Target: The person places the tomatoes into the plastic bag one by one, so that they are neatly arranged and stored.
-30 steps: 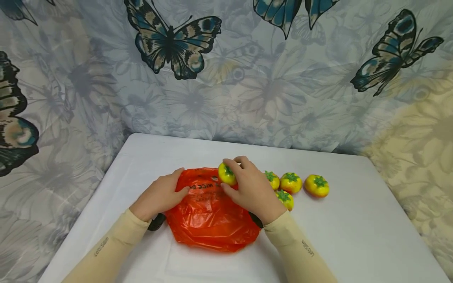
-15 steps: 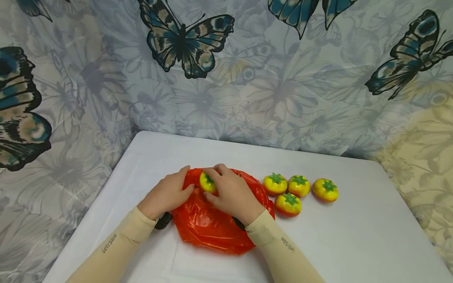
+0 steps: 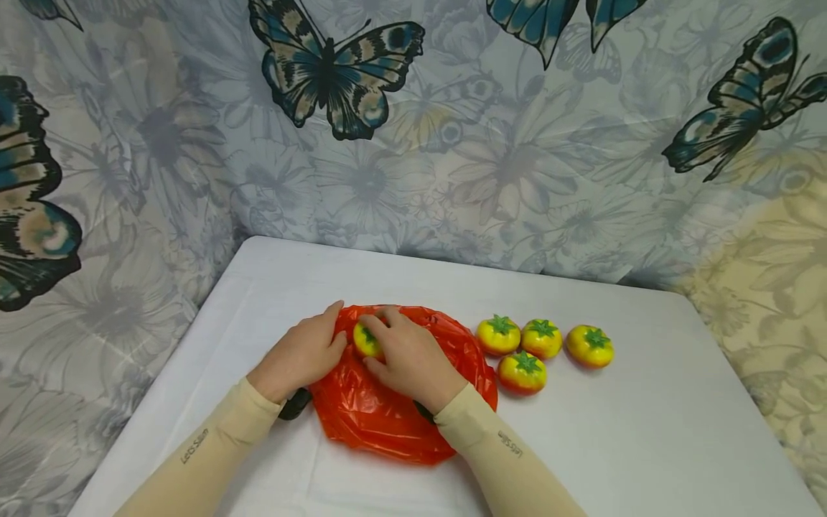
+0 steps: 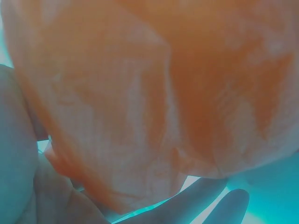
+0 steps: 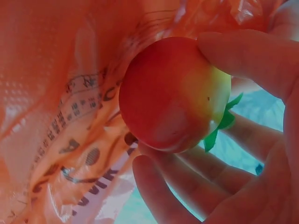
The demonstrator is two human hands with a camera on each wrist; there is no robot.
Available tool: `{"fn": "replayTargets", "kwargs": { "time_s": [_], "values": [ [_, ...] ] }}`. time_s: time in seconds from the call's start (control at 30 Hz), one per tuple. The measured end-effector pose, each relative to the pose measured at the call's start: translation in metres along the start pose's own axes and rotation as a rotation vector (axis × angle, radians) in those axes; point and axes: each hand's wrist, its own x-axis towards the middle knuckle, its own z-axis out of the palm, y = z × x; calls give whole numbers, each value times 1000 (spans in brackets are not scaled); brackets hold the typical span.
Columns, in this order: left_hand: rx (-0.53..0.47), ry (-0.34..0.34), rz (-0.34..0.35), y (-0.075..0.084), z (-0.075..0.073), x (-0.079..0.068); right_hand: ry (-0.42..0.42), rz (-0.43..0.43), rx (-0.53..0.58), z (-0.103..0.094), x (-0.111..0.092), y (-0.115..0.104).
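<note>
A crumpled red plastic bag [image 3: 381,424] with dark print lies on the white table. My left hand [image 3: 296,359] grips the bag's left edge; in the left wrist view the orange-looking plastic [image 4: 140,107] fills most of the picture, with fingers behind it. My right hand [image 3: 416,359] is over the bag and holds a toy tomato [image 3: 365,342], yellow on top with a green leafy crown. The right wrist view shows this tomato's red underside [image 5: 163,98] between thumb and fingers, close against the printed plastic.
To the right of the bag, several more toy tomatoes [image 3: 522,373] sit on the white table [image 3: 620,431], one [image 3: 590,347] a little apart. Behind the table stands a wall covering [image 3: 504,165] with butterflies and flowers.
My right hand has carried the toy tomato leftward from the bag's right side to its left part, near my left hand. My left hand stays at the bag's edge.
</note>
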Motion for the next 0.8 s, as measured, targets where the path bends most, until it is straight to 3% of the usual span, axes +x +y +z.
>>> {"fn": "replayTargets", "kwargs": {
  "time_s": [0.8],
  "values": [
    [23,-7,0,2,2,-1,-1,-3,-38,8,1,1]
  ]
}}
